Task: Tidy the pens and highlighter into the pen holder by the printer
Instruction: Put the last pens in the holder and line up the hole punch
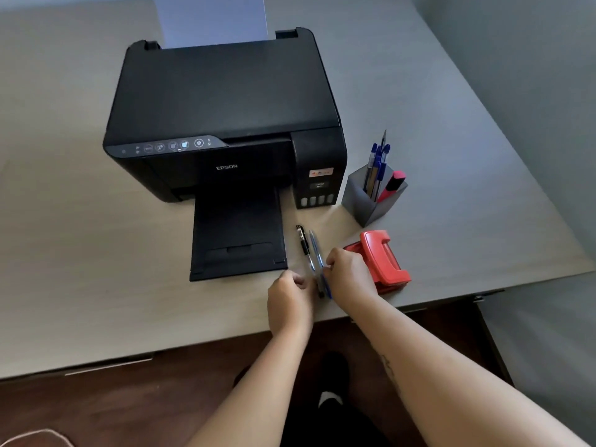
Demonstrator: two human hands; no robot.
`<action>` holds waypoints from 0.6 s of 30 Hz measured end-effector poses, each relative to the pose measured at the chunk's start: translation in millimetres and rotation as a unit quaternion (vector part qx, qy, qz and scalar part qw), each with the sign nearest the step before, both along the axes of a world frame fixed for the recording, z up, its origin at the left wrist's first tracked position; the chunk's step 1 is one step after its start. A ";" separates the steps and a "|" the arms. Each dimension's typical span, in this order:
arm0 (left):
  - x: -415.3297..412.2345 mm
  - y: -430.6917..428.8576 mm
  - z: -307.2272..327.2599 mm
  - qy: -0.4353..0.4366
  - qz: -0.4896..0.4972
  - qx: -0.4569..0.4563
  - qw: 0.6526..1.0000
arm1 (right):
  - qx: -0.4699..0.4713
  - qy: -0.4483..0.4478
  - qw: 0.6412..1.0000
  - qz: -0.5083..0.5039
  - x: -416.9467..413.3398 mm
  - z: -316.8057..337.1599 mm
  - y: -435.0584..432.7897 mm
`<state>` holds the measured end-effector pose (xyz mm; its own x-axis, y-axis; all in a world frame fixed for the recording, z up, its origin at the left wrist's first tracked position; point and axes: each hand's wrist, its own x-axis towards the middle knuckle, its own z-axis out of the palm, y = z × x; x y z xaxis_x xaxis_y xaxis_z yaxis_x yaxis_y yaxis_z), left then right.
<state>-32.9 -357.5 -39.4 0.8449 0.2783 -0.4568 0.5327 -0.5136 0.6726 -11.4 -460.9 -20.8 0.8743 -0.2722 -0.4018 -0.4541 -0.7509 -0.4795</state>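
Observation:
A grey pen holder (361, 201) stands right of the black printer (222, 114). It holds several blue pens (376, 162) and a pink highlighter (392, 185). On the desk in front lie a black pen (302, 239) and a blue pen (316, 250), side by side. My right hand (350, 272) pinches the blue pen near its middle. My left hand (290, 298) rests just left of the pens, fingers curled, with nothing seen in it.
A red hole punch (383, 256) sits right of my right hand, in front of the holder. The printer's output tray (238, 233) extends toward me, left of the pens. The desk's front edge (193, 343) runs below my hands.

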 end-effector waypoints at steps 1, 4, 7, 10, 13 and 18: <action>1.1 -0.4 -0.5 0.010 -0.002 0.004 1.000 | 0.003 0.001 1.000 0.000 0.8 -1.3 0.1; 4.6 -2.3 0.9 0.050 -0.012 0.029 0.998 | -0.003 0.013 1.000 0.005 4.0 -3.8 0.2; 5.3 -4.3 6.3 0.069 -0.016 0.043 0.997 | -0.013 0.026 1.000 0.007 6.1 -4.7 -1.5; 1.4 -0.9 10.8 0.069 -0.021 0.053 0.996 | -0.038 0.043 0.998 0.009 4.9 -3.7 -2.9; -3.4 5.4 8.8 0.039 -0.050 0.087 0.994 | -0.055 0.056 0.997 0.013 4.5 -2.2 -1.6; 0.7 5.3 -2.2 0.009 -0.020 0.096 0.995 | -0.053 0.041 0.998 0.001 7.4 -3.1 1.5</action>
<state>-32.1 -352.2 -41.6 0.8495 0.3279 -0.4133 0.5200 -0.6528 0.5509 -4.0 -459.4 -23.8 0.8399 -0.3157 -0.4415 -0.4876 -0.7962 -0.3583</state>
